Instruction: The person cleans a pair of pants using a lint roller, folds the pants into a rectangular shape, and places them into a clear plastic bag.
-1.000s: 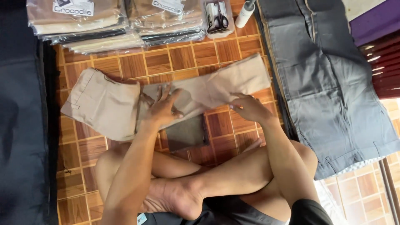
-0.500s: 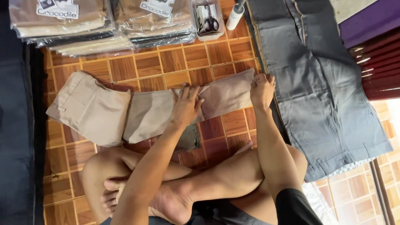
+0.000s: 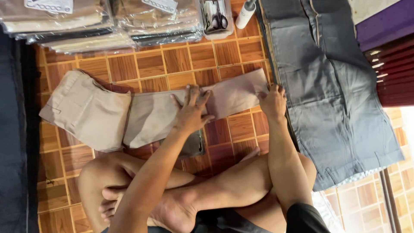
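A pair of beige trousers [image 3: 99,114] lies flat across the wooden parquet floor, waist end to the left, legs stretched to the right. My left hand [image 3: 192,110] presses palm down on the middle of the legs with fingers spread. My right hand [image 3: 271,101] pinches the hem end of the beige trousers at the right. My crossed bare legs [image 3: 207,190] sit just below the cloth.
Stacks of folded garments in clear plastic bags [image 3: 64,21] line the top edge. A small tray with scissors [image 3: 217,17] and a white bottle [image 3: 246,11] stand beside them. Grey trousers [image 3: 332,90] lie spread at the right. Dark cloth [image 3: 13,129] covers the left.
Both hands slid to the right along the trouser legs, smoothing and stretching them out. The camera view shifted slightly, with the trousers now lying straighter.
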